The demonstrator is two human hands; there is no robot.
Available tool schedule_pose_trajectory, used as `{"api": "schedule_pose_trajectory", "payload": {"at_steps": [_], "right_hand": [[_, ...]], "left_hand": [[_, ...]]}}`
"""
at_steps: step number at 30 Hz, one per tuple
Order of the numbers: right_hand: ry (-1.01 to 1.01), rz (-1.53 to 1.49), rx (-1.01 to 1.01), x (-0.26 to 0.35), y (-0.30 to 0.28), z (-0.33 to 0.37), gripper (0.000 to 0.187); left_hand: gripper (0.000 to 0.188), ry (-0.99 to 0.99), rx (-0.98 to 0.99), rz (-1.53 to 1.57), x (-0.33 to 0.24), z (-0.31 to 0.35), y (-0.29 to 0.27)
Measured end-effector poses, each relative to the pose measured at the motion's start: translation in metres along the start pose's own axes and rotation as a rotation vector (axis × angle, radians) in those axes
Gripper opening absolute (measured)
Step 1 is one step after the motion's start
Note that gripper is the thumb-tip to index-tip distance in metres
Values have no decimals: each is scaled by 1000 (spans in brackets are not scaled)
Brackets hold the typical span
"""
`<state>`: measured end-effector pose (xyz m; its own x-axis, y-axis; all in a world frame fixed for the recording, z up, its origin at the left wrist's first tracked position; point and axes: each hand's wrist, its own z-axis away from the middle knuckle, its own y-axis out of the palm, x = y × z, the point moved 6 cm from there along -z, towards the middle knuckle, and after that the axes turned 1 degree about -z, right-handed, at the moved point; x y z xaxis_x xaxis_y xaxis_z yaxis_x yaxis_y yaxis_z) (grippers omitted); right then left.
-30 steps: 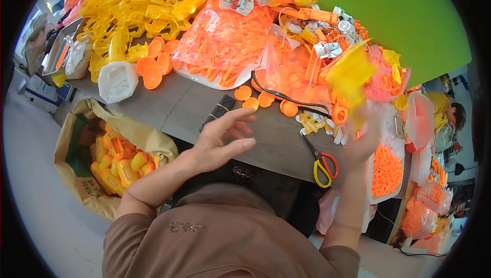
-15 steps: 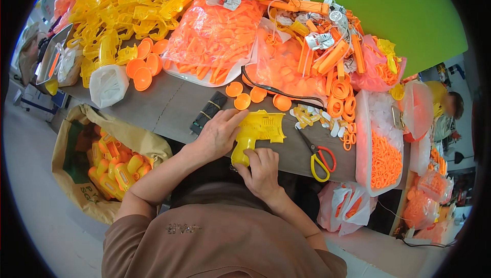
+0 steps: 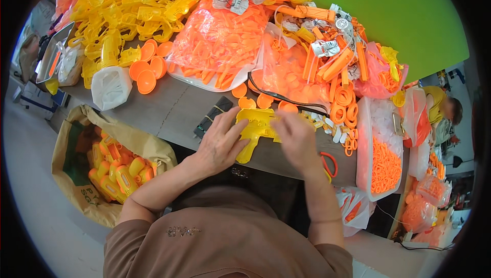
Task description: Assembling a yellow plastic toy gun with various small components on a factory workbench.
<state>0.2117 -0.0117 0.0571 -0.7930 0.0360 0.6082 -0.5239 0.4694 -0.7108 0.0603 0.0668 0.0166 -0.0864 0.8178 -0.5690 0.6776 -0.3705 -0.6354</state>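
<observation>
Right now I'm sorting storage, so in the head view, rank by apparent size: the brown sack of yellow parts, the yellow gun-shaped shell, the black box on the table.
1. brown sack, though it sits nearer the camera
2. yellow gun-shaped shell
3. black box

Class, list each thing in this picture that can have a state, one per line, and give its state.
yellow toy-gun shell: flat on the table, under both hands.
left hand: pressing on the shell, fingers spread.
right hand: resting on the shell's right end.
brown sack: open, holding yellow and orange pieces.
clear tub: open, holding orange parts.
scissors: on the table edge, partly hidden.
</observation>
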Motion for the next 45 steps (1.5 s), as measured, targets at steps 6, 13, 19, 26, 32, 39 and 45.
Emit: {"api": "schedule_pose_trajectory", "payload": {"at_steps": [6, 13, 19, 26, 32, 39, 45], "right_hand": [[-171, -14, -167, -18, 0, -177, 36], [-185, -70, -99, -13, 45, -288, 33], [-490, 364, -115, 4, 54, -284, 18], [-295, 194, 40, 40, 15, -274, 17], [215, -434, 228, 70, -9, -245, 20], [179, -858, 286, 16, -2, -248, 23], [237, -1069, 196, 8, 4, -251, 27]], "left_hand": [[35, 27, -81, 88, -1, -5, -19], [32, -46, -180, 49, 24, -23, -50], [27, -226, -156, 189, 60, -37, -55], [30, -437, -159, 414, 103, -75, -45], [71, -296, -360, 439, 98, -129, -69], [100, -133, -182, 367, 60, -154, -80], [77, -143, -226, 408, 60, -182, -97]]}}
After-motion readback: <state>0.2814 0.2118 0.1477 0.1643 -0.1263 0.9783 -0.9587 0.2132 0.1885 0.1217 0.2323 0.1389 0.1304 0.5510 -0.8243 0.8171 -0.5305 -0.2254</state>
